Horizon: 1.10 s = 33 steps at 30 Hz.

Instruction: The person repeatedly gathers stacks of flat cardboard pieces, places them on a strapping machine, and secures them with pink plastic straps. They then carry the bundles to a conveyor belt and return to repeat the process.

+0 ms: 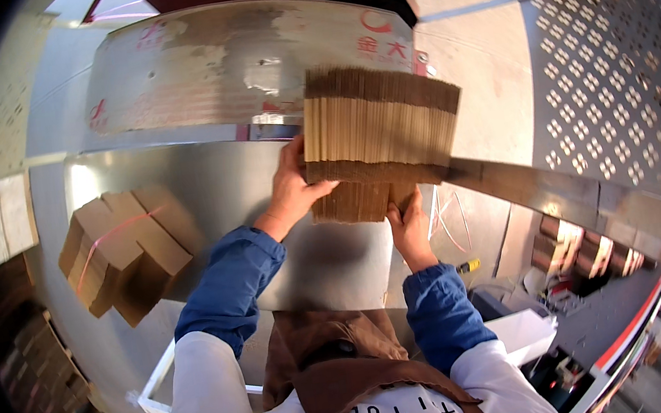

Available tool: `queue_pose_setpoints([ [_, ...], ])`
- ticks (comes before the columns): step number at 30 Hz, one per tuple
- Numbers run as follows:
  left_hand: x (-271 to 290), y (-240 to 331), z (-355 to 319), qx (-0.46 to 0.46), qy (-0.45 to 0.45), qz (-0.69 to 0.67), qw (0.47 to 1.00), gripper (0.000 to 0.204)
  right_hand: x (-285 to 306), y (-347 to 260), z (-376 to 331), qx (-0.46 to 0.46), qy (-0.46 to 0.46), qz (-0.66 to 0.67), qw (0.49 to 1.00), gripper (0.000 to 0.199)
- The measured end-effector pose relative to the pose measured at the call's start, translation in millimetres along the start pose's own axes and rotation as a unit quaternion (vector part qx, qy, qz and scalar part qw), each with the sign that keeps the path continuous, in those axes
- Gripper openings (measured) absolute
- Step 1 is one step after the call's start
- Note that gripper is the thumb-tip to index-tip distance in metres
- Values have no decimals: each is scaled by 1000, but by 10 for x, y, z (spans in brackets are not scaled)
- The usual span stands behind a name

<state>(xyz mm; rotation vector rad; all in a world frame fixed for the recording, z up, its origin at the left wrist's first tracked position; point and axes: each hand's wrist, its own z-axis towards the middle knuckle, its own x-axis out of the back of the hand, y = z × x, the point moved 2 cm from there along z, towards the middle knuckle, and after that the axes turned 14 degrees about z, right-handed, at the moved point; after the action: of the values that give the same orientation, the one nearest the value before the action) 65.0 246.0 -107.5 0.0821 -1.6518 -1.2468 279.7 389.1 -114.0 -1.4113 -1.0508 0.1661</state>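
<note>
A thick stack of brown cardboard sheets [382, 122], edges facing up, is gripped between my two hands above the metal worktable [322, 269]. My left hand [295, 188] presses on its left side with the thumb across the near face. Lower down, at the near right corner, my right hand [410, 230] closes round the stack's underside, its fingers partly hidden by the cardboard. To the left on the table lies a bundle of folded cardboard [125, 248] tied with a pink strap.
A metal panel [182, 76] with red print spans the far side of the table. On the right are a perforated metal sheet [613, 89] and a metal rail [526, 182]. A white box [524, 335] and a yellow-handled tool [468, 266] sit lower right. Cardboard piles [36, 366] stand far left.
</note>
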Motion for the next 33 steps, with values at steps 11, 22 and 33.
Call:
queue_pose_setpoints([
  [11, 63, 102, 57, 51, -52, -42, 996, 81, 1, -54, -25, -8, -32, 15, 999, 67],
  [22, -41, 16, 85, 18, -53, -37, 998, 83, 46, -80, 1, -45, -32, 14, 998, 60],
  [33, -85, -30, 55, 21, -47, -45, 998, 84, -25, 247, 14, 42, 4, 33, 999, 65],
])
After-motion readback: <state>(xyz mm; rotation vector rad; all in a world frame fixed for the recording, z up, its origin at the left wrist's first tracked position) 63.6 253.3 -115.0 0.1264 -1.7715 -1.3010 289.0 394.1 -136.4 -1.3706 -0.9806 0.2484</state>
